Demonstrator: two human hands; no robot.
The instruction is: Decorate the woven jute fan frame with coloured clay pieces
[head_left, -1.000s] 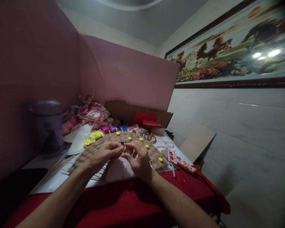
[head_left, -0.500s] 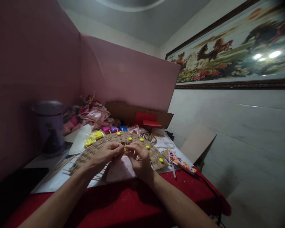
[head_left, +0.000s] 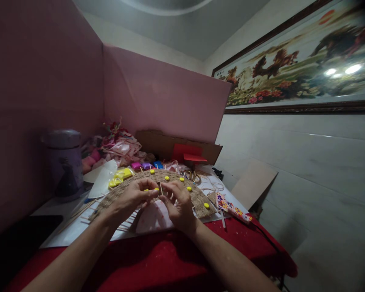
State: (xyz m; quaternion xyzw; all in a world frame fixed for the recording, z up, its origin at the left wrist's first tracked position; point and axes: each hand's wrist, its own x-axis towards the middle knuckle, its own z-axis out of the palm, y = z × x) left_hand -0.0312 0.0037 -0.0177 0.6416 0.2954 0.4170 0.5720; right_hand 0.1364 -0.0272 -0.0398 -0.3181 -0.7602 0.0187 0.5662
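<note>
My left hand pinches a small yellow piece of clay between thumb and forefinger. Close beside it, my right hand is closed on a short thin wooden stick, its fingertips almost meeting the left ones. Both hands are over a woven, fan-shaped straw piece lying on white paper. Several yellow clay dots sit on its weave, and thin sticks jut from its edges. Below the hands, a white piece with pink spots fills the inner curve, partly covered by them.
A yellow clay packet lies behind the fan's left side, with pink, purple and blue packets farther back. At left stands a purple flask. A flower-patterned strip lies at right on the red cloth. Cardboard leans behind.
The fingertips have drawn slightly apart. The yellow clay now shows at my left fingertips, and the thin stick shows in my right fingers. The fan has stayed in place.
</note>
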